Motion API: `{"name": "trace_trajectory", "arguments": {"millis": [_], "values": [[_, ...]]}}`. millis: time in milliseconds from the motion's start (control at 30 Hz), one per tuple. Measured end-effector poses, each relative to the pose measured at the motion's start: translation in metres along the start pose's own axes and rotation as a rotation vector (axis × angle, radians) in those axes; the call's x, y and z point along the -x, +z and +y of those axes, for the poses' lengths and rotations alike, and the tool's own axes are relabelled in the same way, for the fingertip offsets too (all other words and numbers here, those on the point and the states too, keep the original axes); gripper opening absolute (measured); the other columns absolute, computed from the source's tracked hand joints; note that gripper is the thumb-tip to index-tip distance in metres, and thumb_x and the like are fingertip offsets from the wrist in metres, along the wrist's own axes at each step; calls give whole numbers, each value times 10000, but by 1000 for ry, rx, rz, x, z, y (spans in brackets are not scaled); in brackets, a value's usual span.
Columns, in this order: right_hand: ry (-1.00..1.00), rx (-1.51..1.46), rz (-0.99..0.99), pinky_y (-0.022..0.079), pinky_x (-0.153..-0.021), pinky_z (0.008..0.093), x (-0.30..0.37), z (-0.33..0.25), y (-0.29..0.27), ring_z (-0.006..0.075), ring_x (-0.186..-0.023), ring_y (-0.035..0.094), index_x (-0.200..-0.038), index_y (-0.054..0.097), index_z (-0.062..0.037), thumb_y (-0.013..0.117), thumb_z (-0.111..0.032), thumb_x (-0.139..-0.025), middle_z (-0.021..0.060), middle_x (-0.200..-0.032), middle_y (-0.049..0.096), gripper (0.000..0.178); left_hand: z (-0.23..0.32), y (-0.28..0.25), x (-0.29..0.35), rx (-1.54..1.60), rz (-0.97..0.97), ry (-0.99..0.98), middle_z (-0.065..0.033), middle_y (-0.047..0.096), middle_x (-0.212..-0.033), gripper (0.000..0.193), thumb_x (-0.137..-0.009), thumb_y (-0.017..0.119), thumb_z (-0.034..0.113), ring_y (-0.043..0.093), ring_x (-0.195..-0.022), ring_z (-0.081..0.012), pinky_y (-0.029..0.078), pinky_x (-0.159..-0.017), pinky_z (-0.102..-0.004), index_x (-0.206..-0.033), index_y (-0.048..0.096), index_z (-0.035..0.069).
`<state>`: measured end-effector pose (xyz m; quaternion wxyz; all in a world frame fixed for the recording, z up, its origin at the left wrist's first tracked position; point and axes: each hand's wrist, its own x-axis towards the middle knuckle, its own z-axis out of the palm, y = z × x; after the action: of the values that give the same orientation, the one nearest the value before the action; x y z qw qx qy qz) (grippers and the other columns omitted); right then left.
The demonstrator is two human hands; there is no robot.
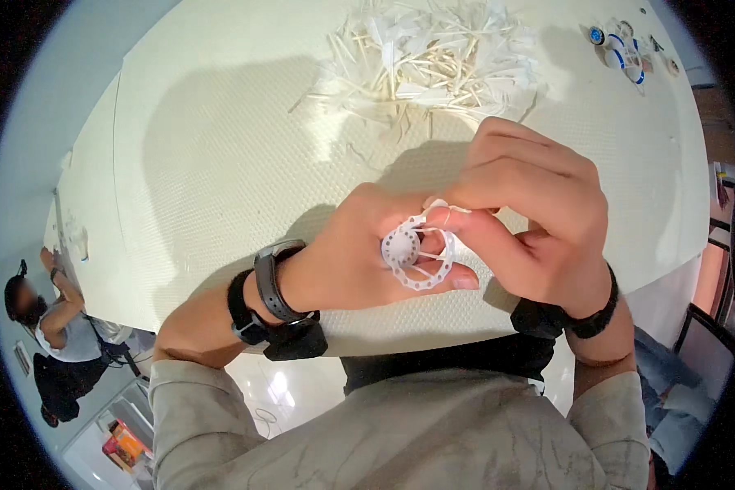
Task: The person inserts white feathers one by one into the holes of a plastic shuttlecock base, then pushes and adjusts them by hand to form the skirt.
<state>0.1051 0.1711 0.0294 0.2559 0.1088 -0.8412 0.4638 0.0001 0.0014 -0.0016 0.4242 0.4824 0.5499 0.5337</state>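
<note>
My left hand (335,245) holds a small white plastic cage-like piece (422,284) above the table's near side. Small holes run around the piece's ring, thin spokes cross its open part, and a holed disc sits at one side. At the upper edge of that piece, the thumb and fingers of my right hand (539,196) are pinched together. A thin pale strip (459,210) shows at those fingertips; the rest of it is hidden. My left thumb reaches along the lower side of the ring, while its other fingers are partly covered behind the piece.
A heap of white and cream strips and scraps (441,65) lies at the far middle of the pale textured table (204,163). Blue-and-white rings and small parts (626,59) rest at the far right. Another person (65,327) is by the table's left end.
</note>
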Motion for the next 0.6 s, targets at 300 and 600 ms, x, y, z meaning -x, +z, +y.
{"name": "trace_trajectory", "arguments": {"millis": [300,600], "values": [[20,-69,22,381,-526,297,2,3,6,205,-578,498,-787,667,14,717,77,-705,84,-669,581,115,5,-2,3,-158,0,-34,4,665,-807,437,-686,936,220,591,-695,-74,461,-608,-238,-1004,682,63],[53,-35,9,366,-522,282,2,3,6,166,-591,489,-826,688,-2,705,57,-737,58,-681,575,109,3,-5,4,-200,-7,-78,-9,648,-808,437,-701,921,225,591,-703,-99,471,-628,-260,-1009,661,58]]}}
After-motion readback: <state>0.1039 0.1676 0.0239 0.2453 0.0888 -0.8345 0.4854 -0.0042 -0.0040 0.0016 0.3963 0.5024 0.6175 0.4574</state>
